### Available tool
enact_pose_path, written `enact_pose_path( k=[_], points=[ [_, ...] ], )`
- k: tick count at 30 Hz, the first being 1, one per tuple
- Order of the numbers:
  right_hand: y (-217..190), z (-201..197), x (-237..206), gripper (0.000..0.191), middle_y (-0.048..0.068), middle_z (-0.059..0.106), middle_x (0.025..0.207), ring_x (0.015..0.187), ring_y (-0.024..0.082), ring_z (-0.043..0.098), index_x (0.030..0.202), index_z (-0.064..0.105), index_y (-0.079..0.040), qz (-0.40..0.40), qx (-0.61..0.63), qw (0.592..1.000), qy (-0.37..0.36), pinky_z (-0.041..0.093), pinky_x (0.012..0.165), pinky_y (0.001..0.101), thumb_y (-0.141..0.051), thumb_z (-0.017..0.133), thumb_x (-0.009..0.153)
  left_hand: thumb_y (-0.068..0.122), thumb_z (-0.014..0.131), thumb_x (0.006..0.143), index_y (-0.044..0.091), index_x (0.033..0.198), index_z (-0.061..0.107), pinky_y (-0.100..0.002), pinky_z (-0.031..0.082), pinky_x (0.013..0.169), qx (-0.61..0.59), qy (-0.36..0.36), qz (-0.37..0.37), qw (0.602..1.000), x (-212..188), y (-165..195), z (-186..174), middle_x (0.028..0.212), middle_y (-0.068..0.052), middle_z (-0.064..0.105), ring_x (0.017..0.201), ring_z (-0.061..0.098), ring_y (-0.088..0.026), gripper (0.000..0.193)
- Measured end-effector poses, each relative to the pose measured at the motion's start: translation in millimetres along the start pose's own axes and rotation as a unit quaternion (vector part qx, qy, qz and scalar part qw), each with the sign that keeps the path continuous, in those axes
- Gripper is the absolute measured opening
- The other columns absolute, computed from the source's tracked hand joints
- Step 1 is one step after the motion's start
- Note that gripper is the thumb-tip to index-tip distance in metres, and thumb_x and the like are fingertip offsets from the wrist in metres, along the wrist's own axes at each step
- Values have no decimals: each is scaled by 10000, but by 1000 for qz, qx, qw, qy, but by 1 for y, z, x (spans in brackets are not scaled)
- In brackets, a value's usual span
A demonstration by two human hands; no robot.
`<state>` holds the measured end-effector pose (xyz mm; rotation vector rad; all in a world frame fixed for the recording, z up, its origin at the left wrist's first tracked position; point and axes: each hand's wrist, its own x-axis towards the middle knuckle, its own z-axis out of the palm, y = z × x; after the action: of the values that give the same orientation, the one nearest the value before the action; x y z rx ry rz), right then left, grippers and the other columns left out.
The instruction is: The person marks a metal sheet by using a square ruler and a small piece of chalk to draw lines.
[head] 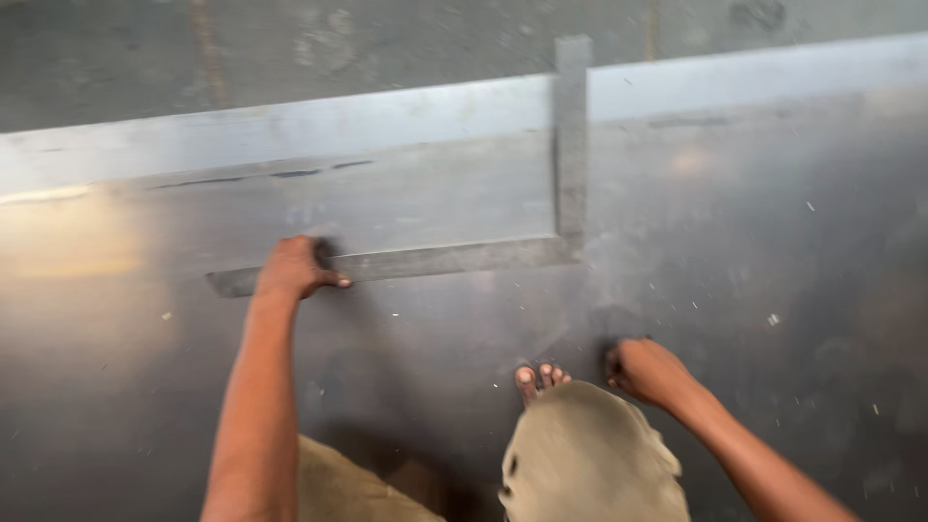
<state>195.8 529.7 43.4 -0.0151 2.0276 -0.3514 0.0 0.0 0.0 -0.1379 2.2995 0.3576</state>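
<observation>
A large L-shaped steel square (570, 174) lies flat on a big grey metal sheet (754, 251). Its long arm runs left to right and its short arm points away toward the sheet's far edge. My left hand (295, 271) presses down on the long arm near its left end. My right hand (648, 372) rests on the sheet lower right, fingers curled; the blur hides whether it holds anything. My bare toes (539, 377) and a bent knee in khaki cloth sit between my hands.
A lighter metal strip (290, 126) runs along the sheet's far edge. Beyond it is a dull concrete floor (338, 39). Small pale specks are scattered over the sheet on the right.
</observation>
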Motion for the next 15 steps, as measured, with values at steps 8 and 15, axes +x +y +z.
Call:
enact_pose_path(
  k=[8,15],
  points=[
    [-107,-166,8,257,116,774,929,833,313,742,1140,703,-131,-3,104,963,250,572,732,453,-334,647,992,403,963,545,75,1119,736,-452,505,978,31,115,62,991,-15,-7,-94,1109,-149,726,1102,649,-344,698],
    [-308,-341,6,234,151,687,737,623,350,677,1097,627,-6,-276,-149,855,413,526,567,449,-235,651,1052,374,918,682,52,1115,673,-438,436,1076,117,145,149,971,-91,-60,-196,1130,-109,676,1208,575,-307,593]
  ],
)
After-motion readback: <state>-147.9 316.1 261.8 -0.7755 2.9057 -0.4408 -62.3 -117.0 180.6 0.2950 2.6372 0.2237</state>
